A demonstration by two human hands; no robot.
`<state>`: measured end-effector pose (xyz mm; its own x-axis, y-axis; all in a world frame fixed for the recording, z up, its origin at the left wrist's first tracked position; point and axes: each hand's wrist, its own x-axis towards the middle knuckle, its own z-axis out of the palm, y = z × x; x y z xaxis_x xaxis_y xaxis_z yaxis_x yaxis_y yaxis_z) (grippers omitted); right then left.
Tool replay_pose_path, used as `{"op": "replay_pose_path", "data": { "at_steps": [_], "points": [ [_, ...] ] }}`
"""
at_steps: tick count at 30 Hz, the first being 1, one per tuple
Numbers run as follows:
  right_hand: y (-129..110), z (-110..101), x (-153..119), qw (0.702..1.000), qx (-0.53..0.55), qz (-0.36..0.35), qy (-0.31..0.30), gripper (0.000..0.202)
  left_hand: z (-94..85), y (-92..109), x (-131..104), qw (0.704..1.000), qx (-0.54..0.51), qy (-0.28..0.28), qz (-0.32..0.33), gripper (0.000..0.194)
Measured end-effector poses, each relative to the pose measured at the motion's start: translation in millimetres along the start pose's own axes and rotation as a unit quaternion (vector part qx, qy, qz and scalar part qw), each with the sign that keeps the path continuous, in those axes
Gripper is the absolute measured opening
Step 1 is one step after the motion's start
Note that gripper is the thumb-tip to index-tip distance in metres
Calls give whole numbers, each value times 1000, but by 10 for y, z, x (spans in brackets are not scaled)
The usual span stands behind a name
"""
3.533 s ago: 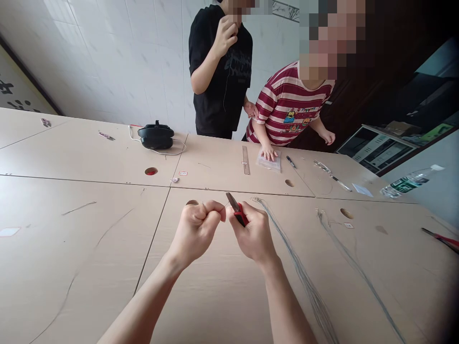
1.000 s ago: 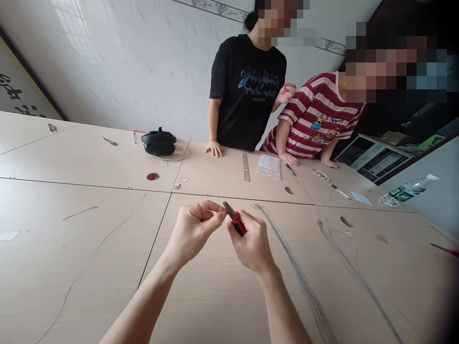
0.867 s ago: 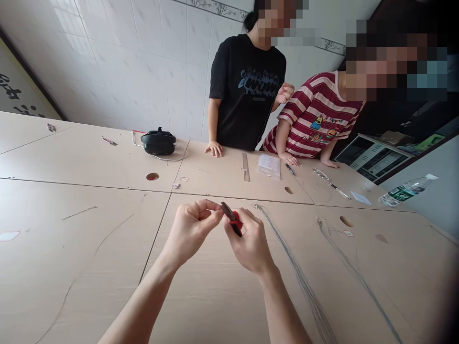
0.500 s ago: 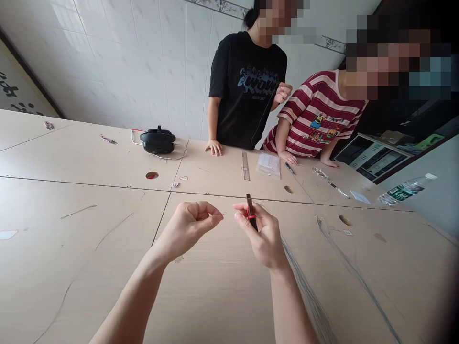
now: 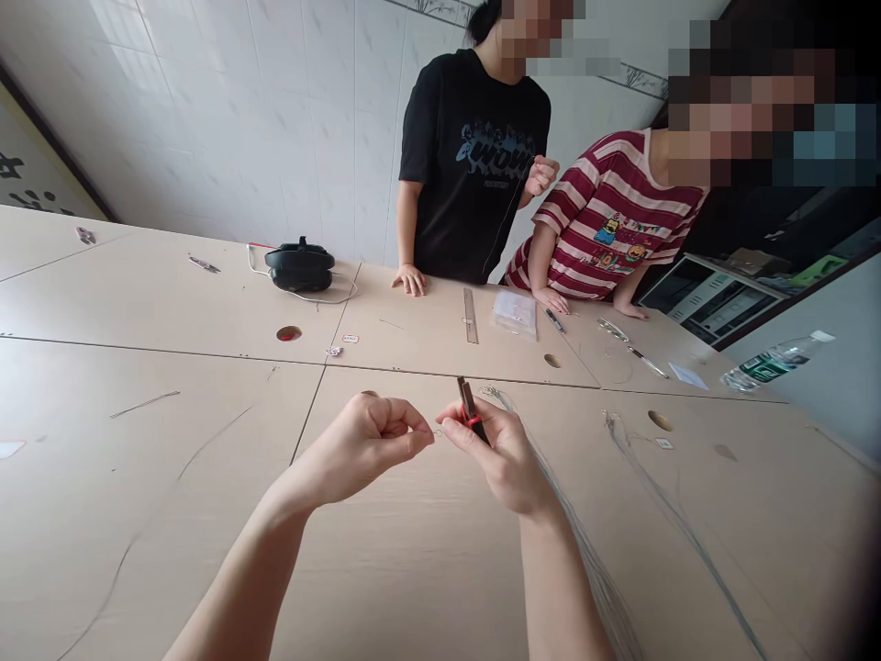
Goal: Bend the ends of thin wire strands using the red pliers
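My left hand (image 5: 364, 450) is closed in a pinch above the table. From its fingertips a tiny loop of thin wire (image 5: 438, 432) sticks out; the rest is hidden by the fingers. My right hand (image 5: 509, 459) grips small pliers (image 5: 469, 404) with red and dark handles, their flat jaws pointing up and slightly parted. The thumb and a fingertip of this hand come close to the wire loop; whether they touch it I cannot tell. Behind my right forearm lies a bundle of thin grey strands (image 5: 578, 532).
Across the table stand a person in a black shirt (image 5: 474, 174) and a person in a striped shirt (image 5: 612, 220). A ruler (image 5: 471, 317), plastic bags (image 5: 515, 314), a black device (image 5: 299, 266), a bottle (image 5: 775, 365) and a second strand bundle (image 5: 681, 523) lie about.
My right hand has moved left, toward the left fingertips. The pliers now lean further left and their jaws show apart. The view has shifted slightly.
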<state>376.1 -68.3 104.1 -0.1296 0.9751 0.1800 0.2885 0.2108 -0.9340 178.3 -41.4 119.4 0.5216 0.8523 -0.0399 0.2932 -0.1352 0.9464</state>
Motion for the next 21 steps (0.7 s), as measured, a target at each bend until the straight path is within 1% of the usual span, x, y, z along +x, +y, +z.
{"op": "replay_pose_path", "data": {
  "at_steps": [4, 8, 15, 21],
  "points": [
    [-41, -11, -6, 999, 20, -4, -34, 21, -1, 0, -8, 1000, -10, -9, 4, 23],
    [-47, -10, -5, 999, 24, 2, -35, 21, -5, -22, 14, 1000, -8, -8, -2, 22],
    [-49, 11, -2, 997, 40, 18, -60, 16, -10, -21, 23, 1000, 8, -12, -3, 23],
    [-46, 35, 4, 997, 38, 28, -56, 20, 9, -45, 27, 1000, 25, -6, -4, 25]
  ]
}}
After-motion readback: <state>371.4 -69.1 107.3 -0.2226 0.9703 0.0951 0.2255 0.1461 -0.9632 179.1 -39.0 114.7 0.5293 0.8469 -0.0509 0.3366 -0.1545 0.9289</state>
